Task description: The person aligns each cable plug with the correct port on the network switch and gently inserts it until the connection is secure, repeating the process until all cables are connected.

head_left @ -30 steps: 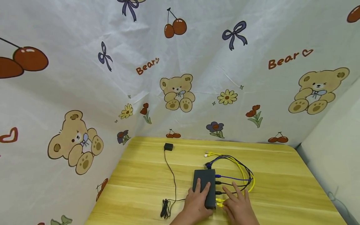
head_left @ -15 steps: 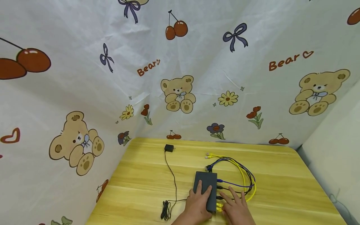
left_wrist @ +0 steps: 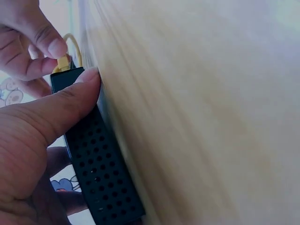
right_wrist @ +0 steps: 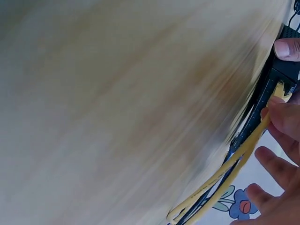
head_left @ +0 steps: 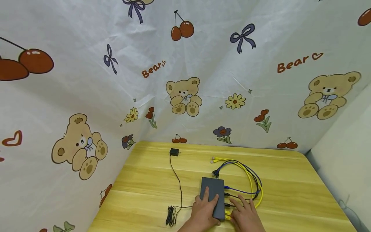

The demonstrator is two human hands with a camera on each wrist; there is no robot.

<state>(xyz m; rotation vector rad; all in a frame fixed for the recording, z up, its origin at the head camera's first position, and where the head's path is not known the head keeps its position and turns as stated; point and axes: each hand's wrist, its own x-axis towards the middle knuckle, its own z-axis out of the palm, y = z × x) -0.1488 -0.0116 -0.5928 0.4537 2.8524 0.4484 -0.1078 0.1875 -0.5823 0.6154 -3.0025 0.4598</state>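
My left hand (head_left: 204, 211) grips a black network switch (head_left: 213, 185) on the table, its spread fingers on top and its thumb on the near side. In the left wrist view, that thumb lies against the perforated side of the switch (left_wrist: 101, 168). My right hand (head_left: 246, 214) pinches a yellow network cable (right_wrist: 248, 150) by its plug at the end port, other fingers spread. A second yellow cable runs alongside. Blue (head_left: 240, 191) and black cables are plugged in farther along the same side. How deep the pinched plug sits, I cannot tell.
A black power adapter (head_left: 174, 152) lies at the back left, its thin cord leading to a bundled coil (head_left: 171, 216) left of the switch. Free cable ends (head_left: 215, 159) rest behind the switch. Printed cloth (head_left: 185, 48) hangs behind the wooden table (head_left: 295, 187).
The switch has shifted slightly toward me and to the right, with my left hand on it. My right hand has shifted a little around the yellow plugs.
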